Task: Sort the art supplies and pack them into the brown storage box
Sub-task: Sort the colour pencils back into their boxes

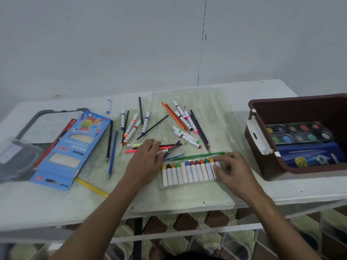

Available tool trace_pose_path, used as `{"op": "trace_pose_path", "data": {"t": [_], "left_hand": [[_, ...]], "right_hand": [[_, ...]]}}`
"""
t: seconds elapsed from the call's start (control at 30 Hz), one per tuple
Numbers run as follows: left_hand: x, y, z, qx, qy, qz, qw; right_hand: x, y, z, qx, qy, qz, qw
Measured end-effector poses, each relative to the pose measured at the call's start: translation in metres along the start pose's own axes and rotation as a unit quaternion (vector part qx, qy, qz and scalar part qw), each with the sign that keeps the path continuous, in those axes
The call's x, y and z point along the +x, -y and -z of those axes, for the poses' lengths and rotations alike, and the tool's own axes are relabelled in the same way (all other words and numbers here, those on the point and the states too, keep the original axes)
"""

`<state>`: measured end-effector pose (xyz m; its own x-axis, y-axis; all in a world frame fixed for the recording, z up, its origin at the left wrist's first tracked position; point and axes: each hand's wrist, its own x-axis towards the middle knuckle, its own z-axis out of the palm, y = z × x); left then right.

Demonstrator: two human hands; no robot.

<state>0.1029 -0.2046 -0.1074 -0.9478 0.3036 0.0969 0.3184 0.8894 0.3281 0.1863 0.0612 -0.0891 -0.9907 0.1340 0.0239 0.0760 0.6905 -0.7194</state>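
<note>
Over the crayon tray (189,176), right hand (231,170) pinches its end crayon, left hand (148,160) lies spread flat beside it, so lifting carelessly probably spills the row.

Both bare forearms reach forward from the bottom edge, converging slightly toward the middle. The left hand (145,160) lies palm down, fingers stretched forward and close together, knuckles up. The right hand (231,168) is arched, its fingers (218,167) curled down and leftward, thumb tucked beneath, wrist raised
</note>
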Motion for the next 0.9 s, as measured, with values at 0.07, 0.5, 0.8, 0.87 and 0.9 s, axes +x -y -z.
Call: {"op": "trace_pose_path", "data": {"t": [0.07, 0.5, 0.8, 0.87, 0.9], "left_hand": [[0.0, 0.0, 0.0, -0.002, 0.0, 0.001, 1.0], [-0.009, 0.016, 0.019, -0.059, -0.036, 0.045, 0.997], [-0.046, 0.091, 0.063, -0.019, -0.129, 0.159, 0.979], [-0.05, 0.109, 0.075, -0.001, -0.145, 0.192, 0.971], [-0.052, 0.116, 0.082, 0.011, -0.152, 0.213, 0.965]], "right_hand": [[0.002, 0.003, -0.004, -0.028, -0.006, 0.013, 1.0], [0.02, 0.065, -0.073, -0.095, 0.117, 0.207, 0.967], [0.014, 0.074, -0.108, -0.19, 0.117, 0.244, 0.944], [0.018, 0.078, -0.111, -0.192, 0.121, 0.247, 0.942], [0.02, 0.08, -0.113, -0.193, 0.126, 0.249, 0.941]]}}
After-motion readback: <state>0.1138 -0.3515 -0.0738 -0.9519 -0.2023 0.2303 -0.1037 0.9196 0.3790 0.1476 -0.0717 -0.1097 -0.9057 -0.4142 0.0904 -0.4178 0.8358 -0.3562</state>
